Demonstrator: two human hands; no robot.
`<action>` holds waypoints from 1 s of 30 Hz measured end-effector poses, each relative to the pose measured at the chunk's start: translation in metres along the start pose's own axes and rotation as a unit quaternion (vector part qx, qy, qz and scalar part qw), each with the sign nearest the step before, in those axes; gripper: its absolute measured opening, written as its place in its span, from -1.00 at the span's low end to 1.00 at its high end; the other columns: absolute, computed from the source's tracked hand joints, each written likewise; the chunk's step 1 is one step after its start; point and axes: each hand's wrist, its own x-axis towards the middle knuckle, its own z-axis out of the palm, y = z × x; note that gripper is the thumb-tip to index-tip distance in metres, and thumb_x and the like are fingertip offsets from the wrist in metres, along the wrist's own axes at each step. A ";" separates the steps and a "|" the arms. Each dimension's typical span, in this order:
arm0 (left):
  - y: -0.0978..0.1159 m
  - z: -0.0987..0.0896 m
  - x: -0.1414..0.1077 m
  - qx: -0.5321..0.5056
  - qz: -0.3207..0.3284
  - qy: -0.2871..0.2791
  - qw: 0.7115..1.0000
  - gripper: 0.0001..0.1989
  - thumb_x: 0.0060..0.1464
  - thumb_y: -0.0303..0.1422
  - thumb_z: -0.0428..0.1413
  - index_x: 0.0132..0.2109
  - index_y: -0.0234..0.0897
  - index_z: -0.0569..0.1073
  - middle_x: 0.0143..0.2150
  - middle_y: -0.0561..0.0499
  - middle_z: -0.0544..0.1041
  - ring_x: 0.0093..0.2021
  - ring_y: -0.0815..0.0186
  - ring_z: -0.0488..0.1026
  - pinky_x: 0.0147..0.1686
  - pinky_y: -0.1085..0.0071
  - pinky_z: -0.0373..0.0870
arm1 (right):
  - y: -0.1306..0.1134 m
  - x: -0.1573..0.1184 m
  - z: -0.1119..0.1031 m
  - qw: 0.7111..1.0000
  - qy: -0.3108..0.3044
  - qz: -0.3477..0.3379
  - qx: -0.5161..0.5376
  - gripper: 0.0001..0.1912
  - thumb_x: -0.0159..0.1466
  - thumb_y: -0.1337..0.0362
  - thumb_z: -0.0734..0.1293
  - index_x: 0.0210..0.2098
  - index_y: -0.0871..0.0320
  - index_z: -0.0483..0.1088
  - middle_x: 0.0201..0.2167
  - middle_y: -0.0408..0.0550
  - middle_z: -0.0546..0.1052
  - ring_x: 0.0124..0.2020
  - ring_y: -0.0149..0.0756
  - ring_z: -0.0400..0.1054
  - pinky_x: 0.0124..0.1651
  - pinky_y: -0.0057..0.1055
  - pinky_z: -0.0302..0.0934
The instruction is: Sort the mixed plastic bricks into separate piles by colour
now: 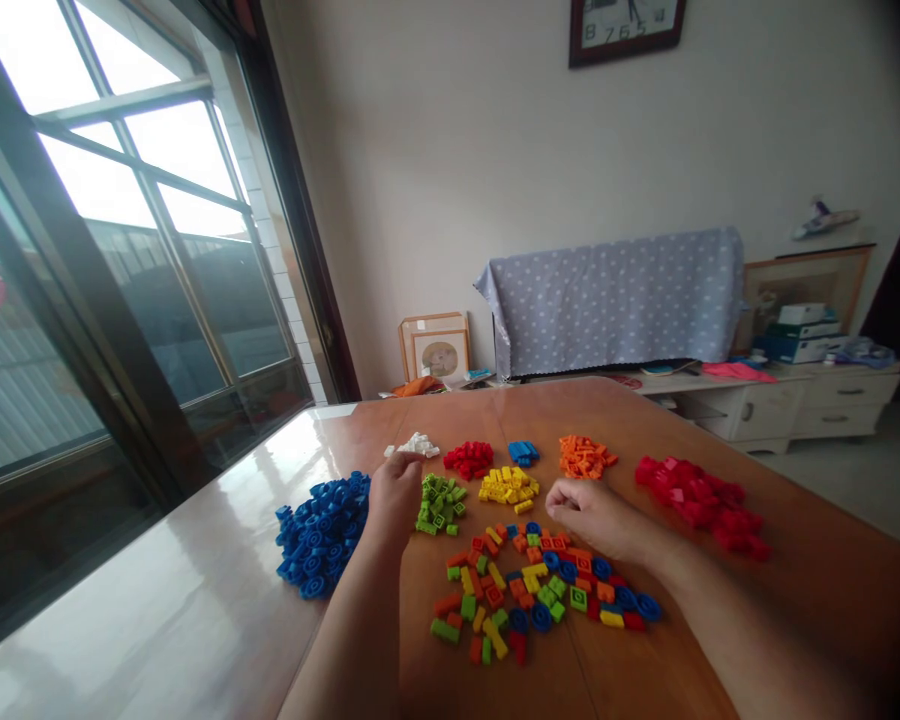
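Observation:
My left hand (396, 490) reaches to the near edge of a small pile of white bricks (420, 446), fingers drawn together; anything in them is hidden. Just right of it lie light green bricks (440, 503), and left of it a large heap of blue round pieces (322, 535). My right hand (585, 508) is closed, its fingers curled, between the yellow bricks (508, 486) and the orange bricks (585, 457). Whether it holds a piece I cannot see. Nearer me spreads a mixed group of coloured bricks (525, 585).
Red bricks (469, 460) and blue bricks (523, 453) form small piles farther back on the wooden table (540, 400). A larger heap of red pieces (701, 503) lies at right. Beyond stand a white cabinet (769, 410) and a cloth-covered object (615, 300); windows (165, 200) are at left.

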 end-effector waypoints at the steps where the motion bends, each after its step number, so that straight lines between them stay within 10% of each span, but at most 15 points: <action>1: -0.001 -0.001 0.001 -0.076 -0.003 0.025 0.997 -0.64 0.11 -0.22 -0.02 -0.07 -0.28 0.53 -0.28 -0.04 0.55 -0.32 0.29 0.43 -0.35 0.44 0.31 | 0.000 0.000 0.000 1.000 -0.002 0.000 -0.003 -0.83 0.22 0.20 0.28 -0.35 0.16 0.44 -0.56 -0.19 0.43 -0.52 -0.40 0.22 -0.44 -0.49 0.01; 7: 0.006 0.006 -0.005 -0.262 0.001 0.008 0.965 -0.68 0.00 -0.19 0.12 -0.19 -0.34 0.53 -0.30 -0.03 0.52 -0.33 0.33 0.39 -0.35 0.48 0.28 | 0.000 -0.001 -0.001 1.000 -0.004 -0.003 -0.013 -0.87 0.19 0.27 0.28 -0.33 0.16 0.44 -0.55 -0.21 0.44 -0.52 -0.42 0.23 -0.47 -0.51 -0.02; 15: 0.025 0.030 -0.026 -0.171 0.043 -0.096 0.980 -0.76 -0.01 -0.25 0.11 -0.25 -0.31 0.52 -0.52 0.12 0.34 -0.57 0.46 0.17 -0.55 0.54 0.10 | -0.019 -0.009 0.009 0.998 -0.035 -0.015 -0.052 -0.86 0.19 0.25 0.30 -0.32 0.12 0.50 -0.51 -0.19 0.49 -0.48 -0.39 0.30 -0.46 -0.50 0.00; 30: 0.047 0.049 -0.066 0.028 0.192 -0.237 0.952 -0.75 0.02 -0.40 0.02 -0.23 -0.24 0.57 -0.34 0.03 0.56 -0.34 0.34 0.42 -0.39 0.51 0.23 | -0.043 -0.013 0.014 0.988 -0.020 -0.010 -0.150 -0.90 0.15 0.25 0.35 -0.36 0.10 0.52 -0.40 -0.12 0.54 -0.40 -0.34 0.35 -0.40 -0.46 -0.02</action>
